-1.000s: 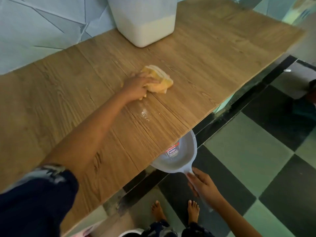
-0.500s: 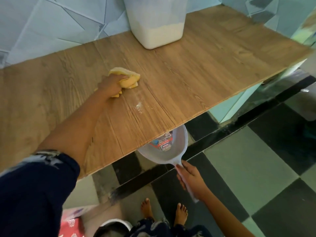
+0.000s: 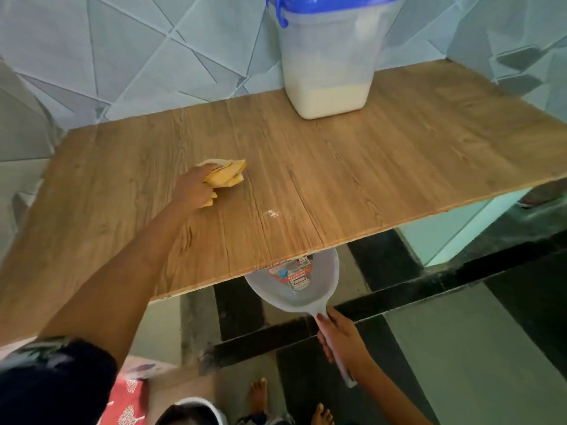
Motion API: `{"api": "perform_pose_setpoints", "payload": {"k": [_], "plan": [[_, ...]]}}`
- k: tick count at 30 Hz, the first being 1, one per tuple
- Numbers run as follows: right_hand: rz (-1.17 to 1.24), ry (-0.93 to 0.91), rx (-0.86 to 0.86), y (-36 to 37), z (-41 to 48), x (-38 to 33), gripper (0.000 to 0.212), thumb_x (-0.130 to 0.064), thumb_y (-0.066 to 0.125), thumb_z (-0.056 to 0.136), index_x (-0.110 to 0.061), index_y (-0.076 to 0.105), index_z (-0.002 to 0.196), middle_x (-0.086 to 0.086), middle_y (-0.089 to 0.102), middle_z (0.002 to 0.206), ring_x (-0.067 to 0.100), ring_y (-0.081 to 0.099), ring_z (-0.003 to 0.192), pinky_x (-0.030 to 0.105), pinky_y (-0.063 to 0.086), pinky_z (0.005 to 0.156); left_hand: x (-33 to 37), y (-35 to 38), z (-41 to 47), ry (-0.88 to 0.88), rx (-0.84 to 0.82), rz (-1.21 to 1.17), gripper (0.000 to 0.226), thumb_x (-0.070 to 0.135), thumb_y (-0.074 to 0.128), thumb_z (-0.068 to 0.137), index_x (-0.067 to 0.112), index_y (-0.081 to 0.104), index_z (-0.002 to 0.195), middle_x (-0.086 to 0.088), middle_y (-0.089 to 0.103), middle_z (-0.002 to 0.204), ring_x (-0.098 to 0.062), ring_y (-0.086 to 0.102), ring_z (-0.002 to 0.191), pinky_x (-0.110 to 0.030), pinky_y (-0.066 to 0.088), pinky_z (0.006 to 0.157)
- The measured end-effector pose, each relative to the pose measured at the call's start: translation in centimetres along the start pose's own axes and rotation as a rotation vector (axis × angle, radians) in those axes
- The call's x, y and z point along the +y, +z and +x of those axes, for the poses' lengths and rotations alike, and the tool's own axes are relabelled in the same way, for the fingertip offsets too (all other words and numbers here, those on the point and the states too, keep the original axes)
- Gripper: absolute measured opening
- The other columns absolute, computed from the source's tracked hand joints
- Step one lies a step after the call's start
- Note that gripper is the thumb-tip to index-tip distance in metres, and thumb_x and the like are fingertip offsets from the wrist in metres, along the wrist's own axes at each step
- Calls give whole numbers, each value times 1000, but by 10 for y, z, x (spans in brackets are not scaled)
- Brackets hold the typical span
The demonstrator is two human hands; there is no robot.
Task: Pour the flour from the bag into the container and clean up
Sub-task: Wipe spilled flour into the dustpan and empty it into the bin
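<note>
There, the left hand (image 3: pixel 193 191) clutched a yellow cloth (image 3: pixel 225 176) on the wooden table (image 3: pixel 399 167) — the right hand (image 3: pixel 340 335) gripped a dustpan (image 3: pixel 294 289) below its edge; the flour container (image 3: pixel 328 56) stood at its back.

Hidden and cut-off parts

The pale grey plastic dustpan (image 3: pixel 299 289) has its 12 o'clock rim tucked under the wood-grain tabletop (image 3: pixel 383 179); its sticker print is unreadable. The blue-lidded translucent flour container (image 3: pixel 329 62) is cropped at the top edge.
</note>
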State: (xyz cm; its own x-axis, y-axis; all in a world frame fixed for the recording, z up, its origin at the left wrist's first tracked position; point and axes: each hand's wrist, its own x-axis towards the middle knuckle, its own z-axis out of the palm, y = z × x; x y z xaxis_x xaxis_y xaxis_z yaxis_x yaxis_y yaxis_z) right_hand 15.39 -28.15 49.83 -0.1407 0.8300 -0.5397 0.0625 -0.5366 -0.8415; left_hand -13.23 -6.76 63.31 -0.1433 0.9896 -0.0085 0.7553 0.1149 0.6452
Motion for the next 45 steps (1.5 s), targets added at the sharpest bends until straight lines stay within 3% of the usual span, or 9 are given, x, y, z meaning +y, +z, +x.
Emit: {"api": "perform_pose_setpoints", "payload": {"k": [2, 4, 11, 20, 23, 29, 36, 41, 45], "plan": [[-19, 6, 2, -2, 0, 0, 23, -30, 48, 95, -9, 58, 93, 1, 54, 63, 7, 48, 48, 20, 42, 48, -21, -2, 2, -63, 21, 212, 36, 32, 48, 92, 29, 54, 127, -7, 60, 113, -26, 63, 87, -38, 56, 78], [-26, 11, 0, -3, -1, 0, 23, -29, 49, 95, -7, 58, 95, 1, 54, 62, 7, 48, 47, 19, 42, 47, -33, 10, 2, -112, -57, 354, 48, 42, 35, 86, 36, 46, 133, -10, 55, 128, -33, 59, 104, -49, 49, 94], [-72, -6, -34, -13, -3, -5, 18, -28, 48, 95, -13, 57, 94, 0, 55, 59, 8, 48, 46, 20, 42, 46, 56, 86, -52, 149, -220, 430, 61, 12, 43, 87, 48, 38, 136, 3, 19, 158, -32, 27, 137, -47, 27, 109], [-46, -48, -53, -17, -13, -5, 19, -30, 48, 95, -14, 57, 91, -2, 52, 56, 7, 45, 44, 22, 40, 45, 62, 91, -142, 402, -328, 115, 54, 5, 46, 85, 35, 54, 129, 1, 42, 147, -22, 37, 134, -43, 32, 109], [-57, -70, -67, -20, -15, -3, 20, -31, 47, 95, -13, 56, 92, -2, 54, 58, 8, 47, 45, 22, 42, 45, 40, 54, -139, 222, -102, -138, 47, -3, 49, 84, 17, 59, 125, -8, 54, 135, -23, 49, 126, -33, 36, 108], [-17, -46, -66, -19, -21, 1, 18, -30, 48, 94, -13, 56, 93, 3, 55, 61, 10, 48, 47, 23, 42, 46, -35, 19, -111, -252, 116, 203, 49, 19, 42, 88, 33, 47, 134, -11, 50, 139, -36, 49, 120, -52, 36, 107], [-4, -41, -25, -17, -30, -2, 19, -27, 48, 95, -11, 56, 94, 6, 54, 62, 13, 48, 48, 23, 42, 46, 65, 112, -154, 45, 24, 401, 53, 23, 50, 89, 43, 38, 137, 1, 29, 151, -32, 34, 128, -47, 32, 103], [10, -50, 28, -19, -40, -2, 17, -27, 48, 95, -12, 57, 95, 6, 53, 64, 12, 47, 49, 21, 41, 45, 79, 118, -171, 353, 25, 52, 47, 10, 51, 85, 28, 53, 128, 2, 52, 138, -23, 50, 123, -41, 39, 103], [-10, -61, 42, -29, -47, 1, 19, -28, 48, 94, -13, 58, 90, 5, 55, 63, 11, 49, 47, 21, 42, 45, 43, 75, -124, 98, 278, 126, 45, 13, 51, 88, 23, 49, 132, -8, 49, 140, -32, 48, 123, -43, 40, 101]]}}
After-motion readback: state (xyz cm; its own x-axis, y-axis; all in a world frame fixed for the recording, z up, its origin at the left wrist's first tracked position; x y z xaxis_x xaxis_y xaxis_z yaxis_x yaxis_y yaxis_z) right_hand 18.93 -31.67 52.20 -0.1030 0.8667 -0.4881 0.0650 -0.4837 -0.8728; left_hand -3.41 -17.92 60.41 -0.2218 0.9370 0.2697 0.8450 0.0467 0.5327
